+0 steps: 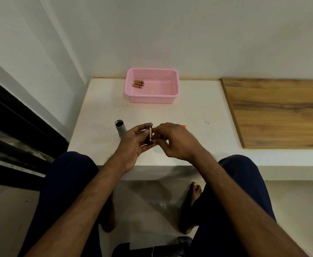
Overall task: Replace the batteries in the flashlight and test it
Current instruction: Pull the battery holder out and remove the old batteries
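Over worktop (189, 117), gripping battery holder (148, 142) in left hand (131, 144), pinching its battery (150, 133) with right hand (178, 141); yet to close, test flashlight body (120, 129).

Batteries (138, 84) in basket (152, 98), behind flashlight (120, 129)

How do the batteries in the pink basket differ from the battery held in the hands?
The basket batteries lie loose in the pink basket, untouched; the held battery sits in a black holder gripped by the left hand. The basket batteries lie crosswise; the held battery points away. All look copper-coloured.
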